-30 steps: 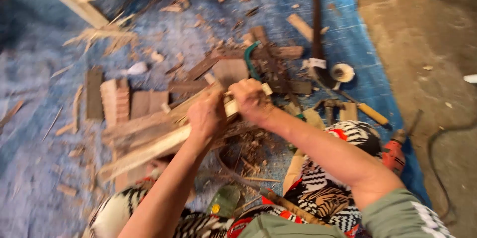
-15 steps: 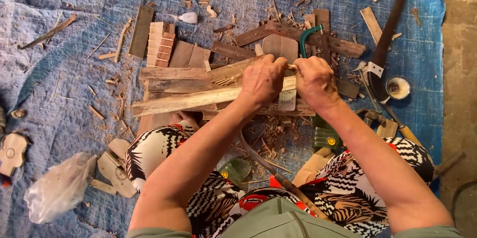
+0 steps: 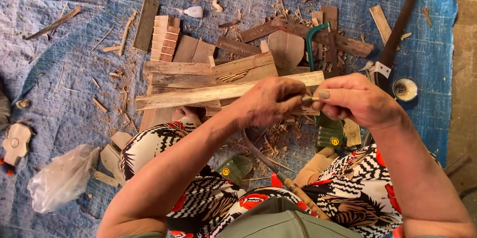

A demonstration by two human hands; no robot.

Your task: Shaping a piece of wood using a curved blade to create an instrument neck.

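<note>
Head view, looking down over the person's lap onto a blue tarpaulin (image 3: pixel 74 69) strewn with wood offcuts and shavings.

Left hand (image 3: pixel 271 101): fingers curled and pressed together, closed around a small stick-like piece (image 3: pixel 310 99) whose pale end shows just beyond the knuckles. Right hand (image 3: pixel 355 101): thumb and fingers pinch the same small piece from the opposite side, thumbnail uppermost. The two hands meet over it, touching or nearly so; the piece itself is mostly hidden, so its length and shape cannot be told.

The piece is held above the tarpaulin, in front of a long pale wooden slat (image 3: pixel 198 96) that lies across a stack of flat boards (image 3: pixel 213 69). The hands cover the slat's right part; whether they touch it cannot be told.

Surroundings: a green-framed hacksaw (image 3: pixel 310 39) lies among dark wood scraps beyond the hands. A long dark blade (image 3: pixel 397 29) lies at the upper right, with a small round tin (image 3: pixel 405 89) beside it. A ridged reddish block (image 3: pixel 164 36) sits beyond the boards at upper left. A clear plastic bag (image 3: pixel 62 178) lies at lower left. A curved blade with a wooden handle (image 3: pixel 278 173) rests across the patterned trousers (image 3: pixel 208 198). Green sandals (image 3: pixel 236 168) show below the hands
</note>
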